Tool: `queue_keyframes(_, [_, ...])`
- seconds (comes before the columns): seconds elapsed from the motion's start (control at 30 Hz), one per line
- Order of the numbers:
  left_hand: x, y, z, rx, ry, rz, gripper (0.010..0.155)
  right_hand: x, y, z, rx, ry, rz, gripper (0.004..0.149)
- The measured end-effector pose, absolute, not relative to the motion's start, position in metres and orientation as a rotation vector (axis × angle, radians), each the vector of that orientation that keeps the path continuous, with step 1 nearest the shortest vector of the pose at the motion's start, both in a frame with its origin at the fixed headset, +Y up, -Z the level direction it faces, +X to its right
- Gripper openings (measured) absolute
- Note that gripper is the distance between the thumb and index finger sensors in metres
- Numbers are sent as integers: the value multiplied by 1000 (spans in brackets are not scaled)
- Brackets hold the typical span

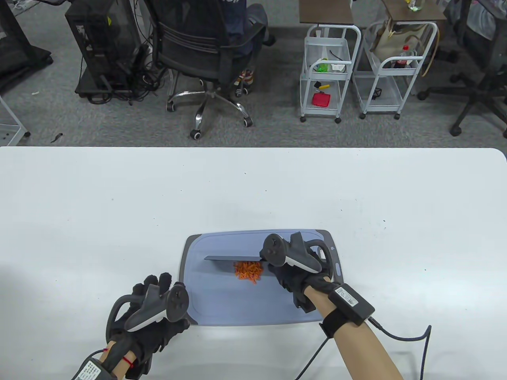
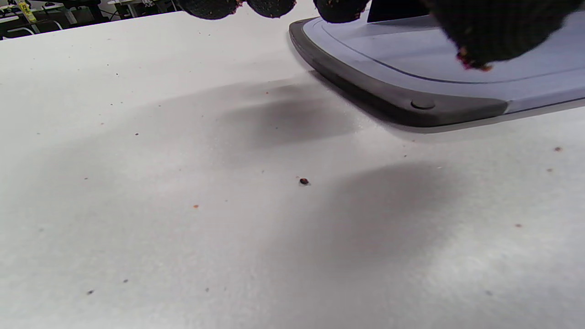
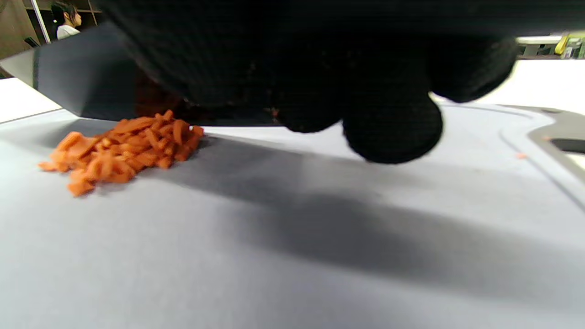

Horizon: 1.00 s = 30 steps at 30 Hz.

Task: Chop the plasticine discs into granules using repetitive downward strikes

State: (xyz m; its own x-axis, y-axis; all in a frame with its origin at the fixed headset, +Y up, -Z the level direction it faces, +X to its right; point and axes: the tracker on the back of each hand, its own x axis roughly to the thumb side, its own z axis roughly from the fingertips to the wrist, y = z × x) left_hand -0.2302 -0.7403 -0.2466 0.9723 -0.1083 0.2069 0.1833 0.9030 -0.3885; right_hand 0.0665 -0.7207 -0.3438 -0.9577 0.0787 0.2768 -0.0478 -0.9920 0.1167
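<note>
Right hand [image 1: 295, 273] grips the knife [image 1: 231, 258], fingers wrapped round its handle — blade over the orange plasticine pile [image 1: 248, 271] mid-cutting board [image 1: 222, 304]. Left hand [image 1: 148, 312] rests on the desk [image 1: 119, 221] beside the board — fingers loosely spread, holding nothing.

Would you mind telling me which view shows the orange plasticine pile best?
The right wrist view: the plasticine fills the near left, its separate strips distinct beside the knife. The table view shows only a small orange patch; the left wrist view shows none.
</note>
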Motion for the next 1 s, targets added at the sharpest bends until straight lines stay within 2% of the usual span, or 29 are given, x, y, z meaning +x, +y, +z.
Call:
queue_keyframes(0.1, [-228, -741, -245, -417, -198, -153, 91, 79, -714, -335, 374, 91, 2989, 47])
queue_keyframes(0.23, [-228, -741, -245, -406, -196, -145, 91, 105, -691, -308, -25, 16, 2928, 54])
queue_keyframes(0.33, [-226, -742, -244, -398, -197, -153, 90, 135, -682, -282, -310, 128, 2884, 58])
queue_keyframes(0.37, [-225, -742, -244, -394, -205, -151, 90, 141, -683, -276, -348, 106, 2855, 58])
queue_keyframes(0.53, [-222, -739, -244, -360, -215, -121, 92, 156, -695, -249, -737, -279, 3095, 54])
queue_keyframes(0.6, [-223, -739, -244, -331, -222, -105, 92, 155, -706, -249, -824, -296, 3143, 53])
queue_keyframes(0.7, [-223, -739, -245, -317, -217, -106, 92, 146, -714, -251, -807, -196, 3218, 52])
queue_keyframes(0.77, [-222, -739, -245, -303, -215, -95, 92, 138, -723, -252, -764, -198, 3280, 52])
queue_keyframes(0.83, [-221, -741, -245, -309, -211, -99, 92, 133, -730, -253, -723, -8, 3298, 55])
queue_keyframes(0.93, [-219, -745, -245, -323, -212, -116, 92, 128, -737, -254, -636, 135, 3246, 60])
queue_keyframes(1.0, [-218, -745, -245, -327, -215, -117, 92, 125, -742, -257, -577, 159, 3257, 62])
